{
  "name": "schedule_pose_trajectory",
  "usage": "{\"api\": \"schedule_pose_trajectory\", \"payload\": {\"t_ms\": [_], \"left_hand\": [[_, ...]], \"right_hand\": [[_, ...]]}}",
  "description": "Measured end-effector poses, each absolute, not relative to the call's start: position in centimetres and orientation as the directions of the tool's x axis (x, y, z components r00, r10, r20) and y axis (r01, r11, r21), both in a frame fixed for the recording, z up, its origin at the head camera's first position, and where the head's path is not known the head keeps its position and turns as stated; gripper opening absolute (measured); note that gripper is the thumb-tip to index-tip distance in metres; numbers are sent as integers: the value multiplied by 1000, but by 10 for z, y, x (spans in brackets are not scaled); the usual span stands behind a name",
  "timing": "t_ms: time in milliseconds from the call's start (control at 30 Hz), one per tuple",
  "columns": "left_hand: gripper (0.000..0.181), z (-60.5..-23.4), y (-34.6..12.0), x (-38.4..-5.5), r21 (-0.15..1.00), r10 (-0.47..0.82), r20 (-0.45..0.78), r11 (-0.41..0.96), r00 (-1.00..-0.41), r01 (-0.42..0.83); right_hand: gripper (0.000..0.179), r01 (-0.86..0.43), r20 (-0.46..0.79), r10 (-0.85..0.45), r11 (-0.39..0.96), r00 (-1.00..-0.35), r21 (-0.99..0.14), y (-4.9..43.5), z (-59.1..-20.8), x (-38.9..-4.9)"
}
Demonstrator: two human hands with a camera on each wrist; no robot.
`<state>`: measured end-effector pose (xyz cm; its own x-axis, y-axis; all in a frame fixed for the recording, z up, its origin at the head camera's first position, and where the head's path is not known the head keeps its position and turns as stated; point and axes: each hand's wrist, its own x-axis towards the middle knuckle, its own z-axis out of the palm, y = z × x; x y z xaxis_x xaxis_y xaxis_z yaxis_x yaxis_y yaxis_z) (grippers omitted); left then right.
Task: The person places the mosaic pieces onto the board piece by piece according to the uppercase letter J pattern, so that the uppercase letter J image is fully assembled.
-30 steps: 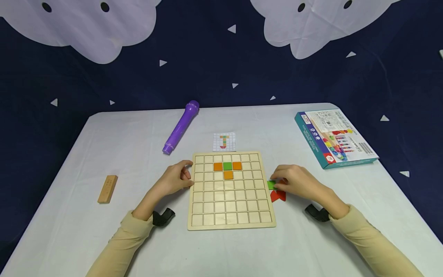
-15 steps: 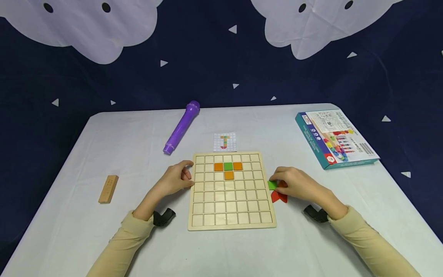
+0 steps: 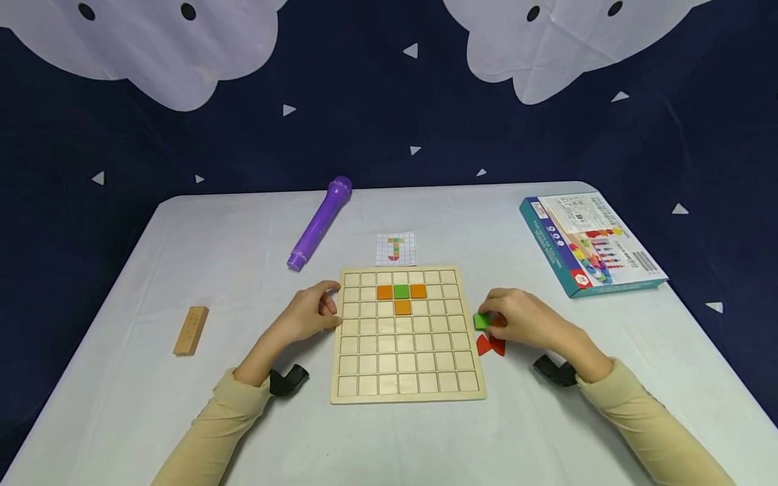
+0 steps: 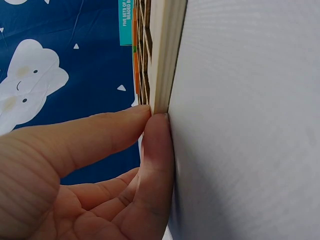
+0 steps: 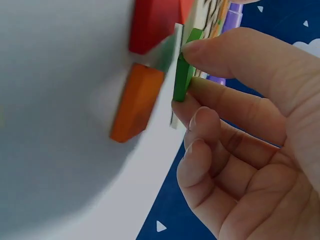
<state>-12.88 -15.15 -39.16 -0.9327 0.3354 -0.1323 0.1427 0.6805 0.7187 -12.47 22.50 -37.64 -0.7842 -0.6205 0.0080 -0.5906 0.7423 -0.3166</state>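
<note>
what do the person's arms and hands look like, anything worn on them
Plain beige long sleeves: the left sleeve and right sleeve both end short of the wrist. Left hand and right hand show no gloves or rings. A black, bent device sits at each wrist; no cables show.

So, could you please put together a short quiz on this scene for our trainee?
1. What does the right grip hold: a) the purple tube, b) a green tile, c) the wooden block?
2. True or false: the left grip touches the edge of the gridded board.
3. How many orange tiles sit on the board?

Key: 1 b; 2 true; 3 three.
</note>
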Motion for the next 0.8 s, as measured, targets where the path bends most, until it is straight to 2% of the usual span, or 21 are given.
{"api": "schedule_pose_trajectory", "payload": {"t_ms": [333, 800], "left_hand": [[61, -393, -151, -131, 713, 328, -133, 687, -935, 140], [61, -395, -151, -130, 717, 325, -137, 684, -936, 133]], "right_hand": [[19, -651, 91, -662, 688, -744, -321, 210, -374, -127], [19, -720, 104, -727, 631, -678, -287, 173, -377, -131]]}}
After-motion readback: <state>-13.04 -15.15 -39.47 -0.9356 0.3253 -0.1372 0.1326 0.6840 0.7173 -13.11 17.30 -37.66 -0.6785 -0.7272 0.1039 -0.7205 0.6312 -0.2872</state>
